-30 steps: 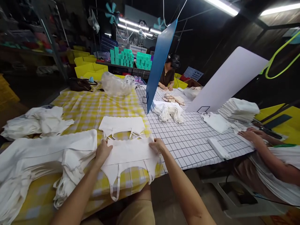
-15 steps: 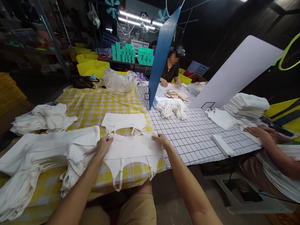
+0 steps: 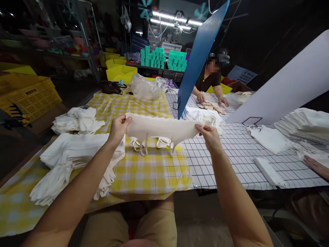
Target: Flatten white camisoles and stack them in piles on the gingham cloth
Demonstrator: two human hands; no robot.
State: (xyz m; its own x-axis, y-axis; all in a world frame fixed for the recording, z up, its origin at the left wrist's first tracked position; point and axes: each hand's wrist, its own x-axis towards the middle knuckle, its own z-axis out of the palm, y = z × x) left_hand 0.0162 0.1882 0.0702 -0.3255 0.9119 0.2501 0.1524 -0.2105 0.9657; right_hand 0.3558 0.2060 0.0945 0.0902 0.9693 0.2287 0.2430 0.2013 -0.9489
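A: Nearest first. What's at the front edge?

B: Person's legs in tan trousers [image 3: 133, 226] are showing under the table edge. Both forearms are reaching fwd over the yellow check cloth [image 3: 151, 171].

A: Hands?

B: Left hand [image 3: 118, 128] is pinching the left end of a white garment [image 3: 161, 127], thumb on top, fingers clamped on the fabric. Right hand [image 3: 208, 134] is gripping the right end, fingers likewise closed on it. Garment is hanging stretched between the two hands, above the check cloth, not lying on it; thin straps are dangling from its lower edge.

A: Beside it?

B: Stack of white garments [image 3: 74, 157] is lying just left of the left hand, straps trailing toward the near edge. A 2nd, crumpled white pile [image 3: 77, 120] is sitting further back on the left.

A: Right side?

B: Grid-pattern cloth [image 3: 231, 164] is covering the table there. A co-worker's hand [image 3: 316, 166] is resting at the far right edge, near a folded white strip [image 3: 268, 169].

A: Further back?

B: Blue divider panel [image 3: 199, 58] is standing upright w/ a white panel [image 3: 290, 85] to its right. Another person [image 3: 209, 80] is sitting behind, hands on pale fabric. Clear plastic bag [image 3: 146, 87] and green boxes [image 3: 164, 58] are furthest.
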